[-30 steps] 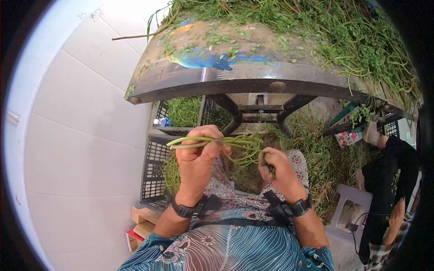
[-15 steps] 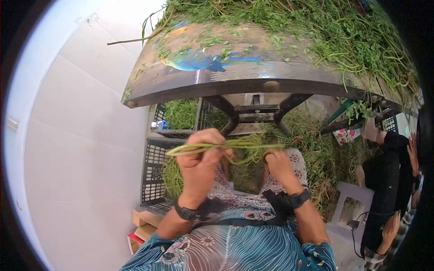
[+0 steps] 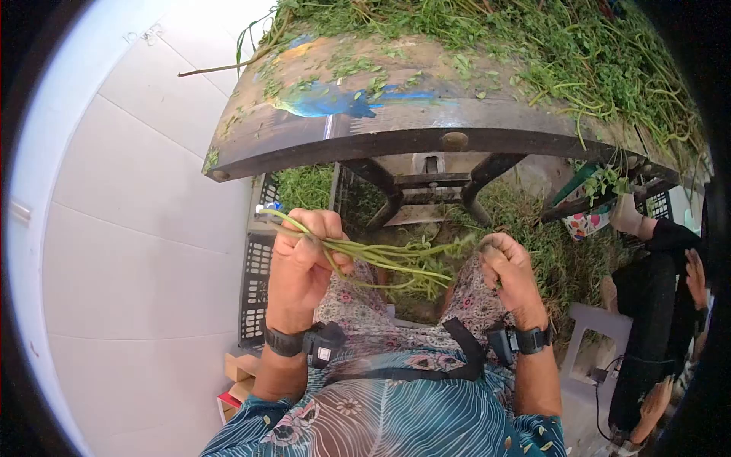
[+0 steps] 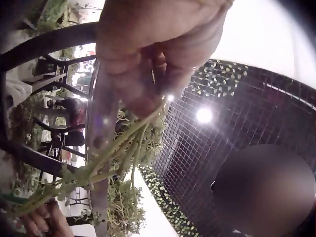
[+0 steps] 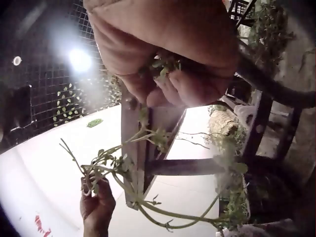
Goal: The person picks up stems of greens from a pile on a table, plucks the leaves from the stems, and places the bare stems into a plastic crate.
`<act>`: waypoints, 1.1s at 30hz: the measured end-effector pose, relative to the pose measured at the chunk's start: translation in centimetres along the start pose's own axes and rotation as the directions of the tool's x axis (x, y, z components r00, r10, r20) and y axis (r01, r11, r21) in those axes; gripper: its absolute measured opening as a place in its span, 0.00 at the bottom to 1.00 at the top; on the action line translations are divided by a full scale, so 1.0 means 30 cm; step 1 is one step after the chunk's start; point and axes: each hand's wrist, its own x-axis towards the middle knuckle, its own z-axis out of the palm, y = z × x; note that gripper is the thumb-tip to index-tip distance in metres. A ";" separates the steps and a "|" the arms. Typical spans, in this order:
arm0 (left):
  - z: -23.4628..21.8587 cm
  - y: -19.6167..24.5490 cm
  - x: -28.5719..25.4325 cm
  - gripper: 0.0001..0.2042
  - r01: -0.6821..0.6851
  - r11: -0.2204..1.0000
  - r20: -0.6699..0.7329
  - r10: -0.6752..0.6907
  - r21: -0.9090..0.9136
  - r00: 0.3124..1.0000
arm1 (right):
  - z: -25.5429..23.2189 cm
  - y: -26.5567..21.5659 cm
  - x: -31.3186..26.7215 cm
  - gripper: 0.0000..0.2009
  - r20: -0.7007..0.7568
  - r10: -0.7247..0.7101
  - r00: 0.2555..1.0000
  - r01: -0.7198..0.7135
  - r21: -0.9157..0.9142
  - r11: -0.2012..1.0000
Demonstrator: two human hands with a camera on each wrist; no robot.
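My left hand (image 3: 297, 266) pinches a small bunch of long green stems (image 3: 373, 255) between thumb and fingers, their cut ends poking out past it on the left. The stems slant to the right and end in thin leafy tips. My right hand (image 3: 510, 270) is at those tips, its fingers curled. In the right wrist view a few torn green leaves (image 5: 165, 64) show inside the curled palm. Seen from the left wrist, the stems (image 4: 116, 148) run down from the pinching fingers toward the other hand.
Ahead stands a wooden table (image 3: 426, 114) with a heap of greens (image 3: 594, 61). Black crates (image 3: 255, 293) with greens sit to the left. Leafy stalks (image 3: 533, 221) cover the floor at right. Another person's legs (image 3: 647, 327) and a stool (image 3: 594, 343) are at the right.
My hands have moved apart, the left one shifting left with the stems and the right one shifting right. The stems now slope down to the right.
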 end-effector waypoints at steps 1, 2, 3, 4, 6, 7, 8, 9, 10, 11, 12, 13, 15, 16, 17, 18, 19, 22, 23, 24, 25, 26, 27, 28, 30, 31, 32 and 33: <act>0.004 -0.001 0.002 0.14 0.005 0.999 -0.008 -0.006 -0.045 1.000 | 0.017 -0.020 -0.009 0.06 0.008 -0.014 1.000 0.014 -0.026 1.000; 0.006 -0.001 0.004 0.14 0.010 0.996 -0.017 -0.012 -0.091 1.000 | 0.038 -0.043 -0.018 0.06 0.016 -0.027 0.999 0.028 -0.052 0.998; 0.004 -0.002 0.005 0.14 0.022 0.994 -0.012 -0.023 -0.106 1.000 | 0.056 -0.063 -0.027 0.06 0.025 -0.040 0.999 0.042 -0.078 0.996; 0.001 -0.004 0.005 0.14 0.033 0.992 -0.007 -0.034 -0.121 0.999 | 0.071 -0.076 -0.034 0.06 0.026 -0.066 0.998 0.068 -0.108 0.992; -0.009 -0.012 0.003 0.14 0.063 0.982 -0.006 -0.065 -0.179 0.998 | 0.096 -0.098 -0.045 0.07 0.029 -0.117 0.993 0.120 -0.171 0.978; -0.016 -0.017 0.001 0.14 0.082 0.971 -0.009 -0.087 -0.222 0.996 | 0.105 -0.108 -0.048 0.07 0.046 -0.146 0.988 0.153 -0.237 0.959; -0.019 -0.021 -0.002 0.14 0.101 0.959 -0.012 -0.108 -0.265 0.994 | 0.114 -0.116 -0.051 0.07 0.064 -0.173 0.983 0.185 -0.302 0.935; -0.019 -0.024 -0.005 0.14 0.118 0.952 -0.013 -0.127 -0.282 0.992 | 0.124 -0.125 -0.053 0.08 0.084 -0.199 0.976 0.216 -0.365 0.906; -0.016 -0.030 -0.008 0.14 0.136 0.944 -0.012 -0.146 -0.299 0.989 | 0.138 -0.137 -0.058 0.08 0.119 -0.227 0.967 0.256 -0.415 0.873; -0.013 -0.035 -0.009 0.14 0.154 0.936 -0.011 -0.166 -0.315 0.986 | 0.154 -0.150 -0.063 0.09 0.155 -0.252 0.955 0.295 -0.462 0.836; -0.010 -0.040 -0.009 0.14 0.150 0.943 0.014 -0.153 -0.298 0.988 | 0.170 -0.161 -0.067 0.09 0.192 -0.274 0.942 0.334 -0.506 0.795; -0.007 -0.046 -0.009 0.14 0.146 0.949 0.039 -0.141 -0.280 0.989 | 0.188 -0.172 -0.068 0.09 0.233 -0.278 0.932 0.362 -0.545 0.756; 0.000 -0.054 -0.008 0.15 0.153 0.960 0.084 -0.137 -0.236 0.987 | 0.214 -0.190 -0.062 0.10 0.317 -0.279 0.906 0.420 -0.611 0.670; 0.004 -0.054 -0.005 0.16 0.165 0.964 0.103 -0.146 -0.209 0.984 | 0.214 -0.189 -0.055 0.10 0.376 -0.262 0.889 0.450 -0.611 0.651; 0.006 -0.055 -0.003 0.17 0.176 0.968 0.122 -0.155 -0.182 0.980 | 0.214 -0.183 -0.045 0.09 0.434 -0.242 0.868 0.480 -0.608 0.632; 0.006 -0.058 -0.001 0.17 0.170 0.971 0.134 -0.149 -0.166 0.980 | 0.214 -0.175 -0.037 0.09 0.489 -0.221 0.844 0.510 -0.603 0.614; 0.006 -0.059 0.001 0.17 0.164 0.975 0.145 -0.143 -0.149 0.979 | 0.216 -0.165 -0.032 0.09 0.488 -0.260 0.833 0.529 -0.566 0.632; -0.004 -0.056 0.001 0.15 0.170 0.983 0.118 -0.161 -0.071 0.980 | 0.219 -0.154 -0.026 0.08 0.453 -0.325 0.830 0.539 -0.501 0.677; -0.008 -0.054 0.000 0.14 0.176 0.984 0.099 -0.171 -0.040 0.980 | 0.217 -0.164 -0.029 0.07 0.426 -0.311 0.850 0.510 -0.514 0.690; -0.003 -0.047 -0.004 0.13 0.195 0.979 0.043 -0.197 0.052 0.979 | 0.215 -0.171 -0.031 0.07 0.398 -0.297 0.868 0.481 -0.526 0.701; 0.010 -0.036 -0.010 0.12 0.219 0.965 -0.015 -0.219 0.143 0.976 | 0.215 -0.175 -0.032 0.07 0.396 -0.310 0.864 0.492 -0.538 0.684; 0.017 -0.031 -0.015 0.12 0.246 0.942 -0.074 -0.235 0.230 0.969 | 0.216 -0.178 -0.033 0.07 0.394 -0.324 0.860 0.503 -0.549 0.667; 0.013 -0.032 -0.016 0.11 0.241 0.938 -0.030 -0.241 0.251 0.970 | 0.217 -0.179 -0.033 0.07 0.393 -0.338 0.855 0.514 -0.560 0.649; 0.008 -0.034 -0.018 0.11 0.235 0.933 0.014 -0.248 0.272 0.969 | 0.217 -0.179 -0.031 0.07 0.396 -0.343 0.852 0.520 -0.564 0.641; 0.008 -0.036 -0.022 0.10 0.225 0.925 0.057 -0.254 0.307 0.966 | 0.219 -0.179 -0.025 0.08 0.401 -0.353 0.845 0.532 -0.571 0.625; 0.014 -0.038 -0.024 0.10 0.221 0.921 0.057 -0.252 0.320 0.966 | 0.218 -0.178 -0.024 0.08 0.342 -0.309 0.888 0.456 -0.553 0.697; 0.020 -0.040 -0.024 0.10 0.217 0.917 0.056 -0.249 0.334 0.967 | 0.217 -0.177 -0.022 0.08 0.285 -0.258 0.923 0.376 -0.527 0.762; 0.023 -0.040 -0.022 0.10 0.202 0.917 0.055 -0.235 0.345 0.970 | 0.215 -0.176 -0.021 0.08 0.229 -0.202 0.952 0.292 -0.493 0.819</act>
